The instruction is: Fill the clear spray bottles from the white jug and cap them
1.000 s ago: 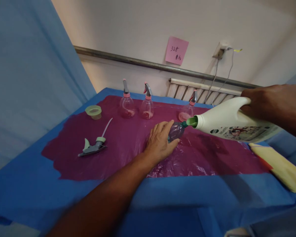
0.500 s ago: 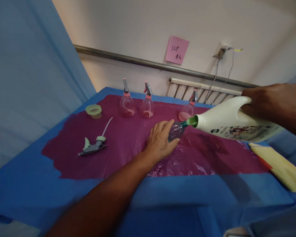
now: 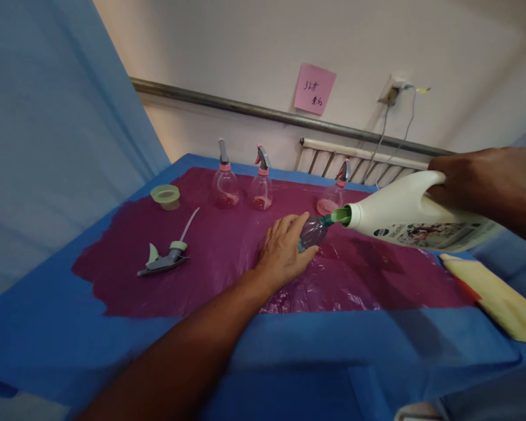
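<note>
My left hand (image 3: 284, 251) is wrapped round a clear spray bottle body (image 3: 314, 231) with a green neck, tilted to the right over the purple sheet. My right hand (image 3: 460, 178) grips the handle of a large cream jug (image 3: 403, 213), held nearly on its side. The jug's green-lined spout meets the bottle's neck; whether liquid is flowing I cannot tell. Left of my left hand lies a grey and pale green spray head (image 3: 169, 257) with its tube pointing up. A pale green cap (image 3: 166, 197) sits farther back.
Three spray bottles with pink collars, a left one (image 3: 225, 187), a middle one (image 3: 261, 188) and a right one (image 3: 333, 196), stand along the back. A folded yellow cloth (image 3: 495, 295) lies at the right edge. Behind are a pipe rail (image 3: 245, 109) and a radiator (image 3: 324, 161).
Hardly anything differs. The view has shifted very slightly; both hands, the bottle and the jug keep the same positions. A little green shows low in the bottle now.
</note>
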Demonstrator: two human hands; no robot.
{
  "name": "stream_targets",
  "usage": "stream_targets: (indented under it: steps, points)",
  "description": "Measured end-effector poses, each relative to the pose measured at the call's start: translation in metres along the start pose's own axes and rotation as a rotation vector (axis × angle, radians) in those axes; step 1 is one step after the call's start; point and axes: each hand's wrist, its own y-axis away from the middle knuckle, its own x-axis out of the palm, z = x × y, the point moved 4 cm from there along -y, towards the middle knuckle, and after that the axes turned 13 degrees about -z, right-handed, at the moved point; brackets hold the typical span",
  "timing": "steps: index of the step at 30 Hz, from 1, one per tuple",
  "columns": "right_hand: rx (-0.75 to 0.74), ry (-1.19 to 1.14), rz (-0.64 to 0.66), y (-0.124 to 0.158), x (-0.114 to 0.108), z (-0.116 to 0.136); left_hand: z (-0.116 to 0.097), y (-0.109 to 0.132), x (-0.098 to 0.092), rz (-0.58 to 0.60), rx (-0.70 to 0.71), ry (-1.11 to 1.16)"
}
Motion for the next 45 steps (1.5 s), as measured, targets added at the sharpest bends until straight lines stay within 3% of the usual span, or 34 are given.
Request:
stream_targets:
  steps: [10,16,45]
  points:
    - [-0.021,-0.032,-0.046,0.0,-0.008,0.001,0.001,0.0,0.0,-0.013,-0.001,0.03]
    - [-0.018,-0.027,-0.004,0.001,-0.013,0.003,0.0,0.001,-0.001,-0.011,-0.001,0.026]
    - [-0.016,-0.049,-0.031,-0.002,-0.01,-0.002,0.0,0.001,0.001,-0.007,0.011,0.019]
